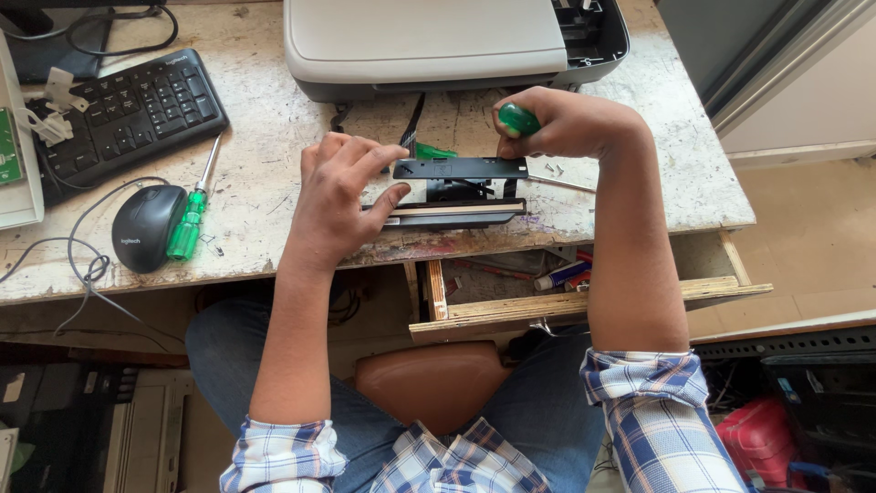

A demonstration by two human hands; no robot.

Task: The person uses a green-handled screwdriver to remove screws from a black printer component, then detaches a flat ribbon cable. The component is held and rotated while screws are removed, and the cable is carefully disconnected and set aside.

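Observation:
A long black plastic printer part lies near the front edge of the worn wooden desk. My left hand rests on its left end, fingers spread and pressing it down. My right hand is closed around the green handle of a screwdriver, held upright over the part's right end. The screwdriver's shaft is hidden behind the hand and the part.
A grey printer stands at the back of the desk. At the left lie a black keyboard, a black mouse and a second green-handled screwdriver. An open wooden drawer holding pens juts out under the desk edge.

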